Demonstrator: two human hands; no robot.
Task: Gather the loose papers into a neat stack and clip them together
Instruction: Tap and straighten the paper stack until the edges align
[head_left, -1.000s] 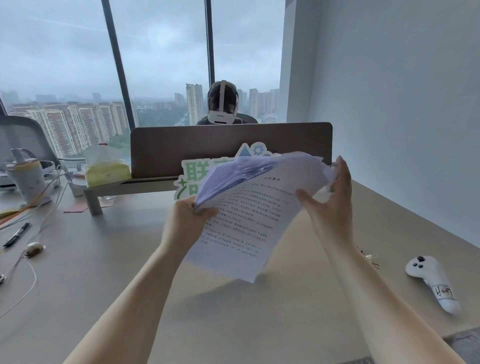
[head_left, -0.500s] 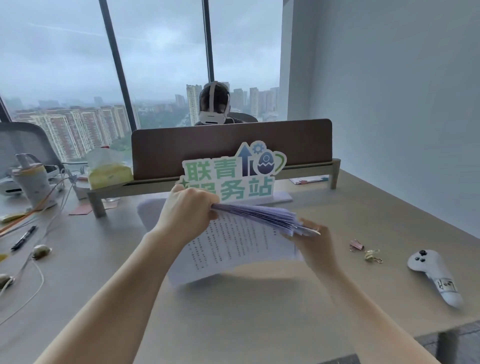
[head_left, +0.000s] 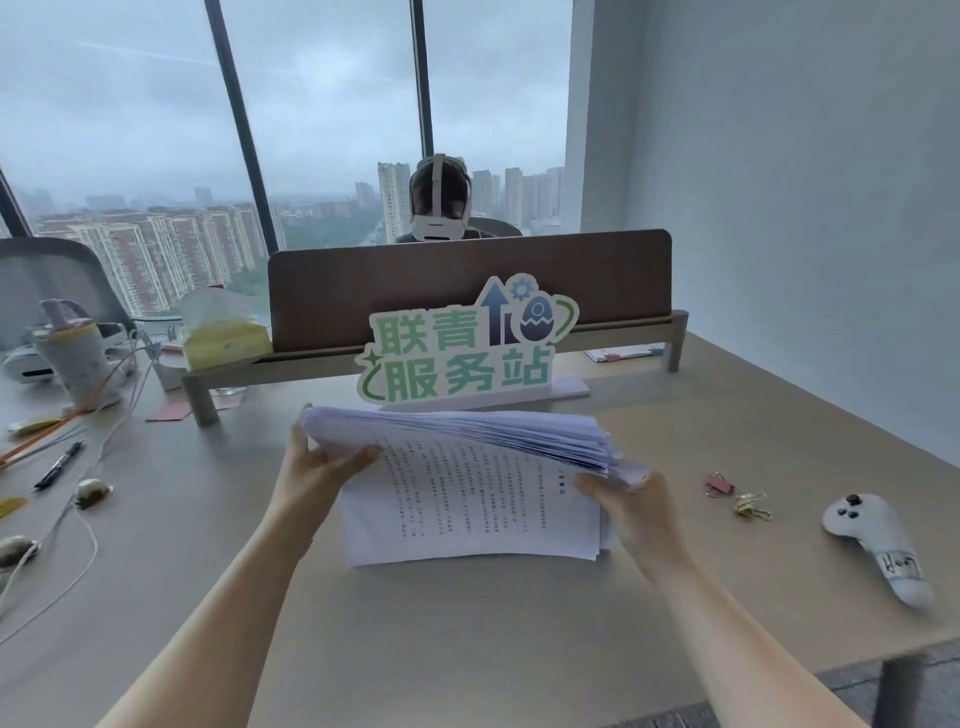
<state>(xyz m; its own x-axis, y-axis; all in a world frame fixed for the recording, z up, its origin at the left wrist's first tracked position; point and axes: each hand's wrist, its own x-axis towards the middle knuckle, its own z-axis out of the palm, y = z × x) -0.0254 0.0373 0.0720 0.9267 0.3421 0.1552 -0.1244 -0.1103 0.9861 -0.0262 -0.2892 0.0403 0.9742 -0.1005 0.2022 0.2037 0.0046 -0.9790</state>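
Note:
A thick stack of white printed papers (head_left: 467, 499) stands on its lower long edge on the beige desk (head_left: 467, 634), tilted with the printed face toward me. My left hand (head_left: 317, 467) grips its upper left corner. My right hand (head_left: 634, 504) holds its right side, where the sheet edges fan out unevenly. A pink binder clip (head_left: 720, 484) and a gold binder clip (head_left: 750, 505) lie loose on the desk to the right of the stack, apart from both hands.
A green-lettered sign (head_left: 462, 348) stands just behind the papers, before a brown divider (head_left: 467, 280) with a person in a headset behind it. A white controller (head_left: 878, 545) lies at the right. Cables, a pen (head_left: 58, 465), a cup and a tissue pack (head_left: 223, 332) sit at the left.
The stack came down from mid-air to rest on its edge on the desk. My hands shifted to its two sides and the sheets are more gathered.

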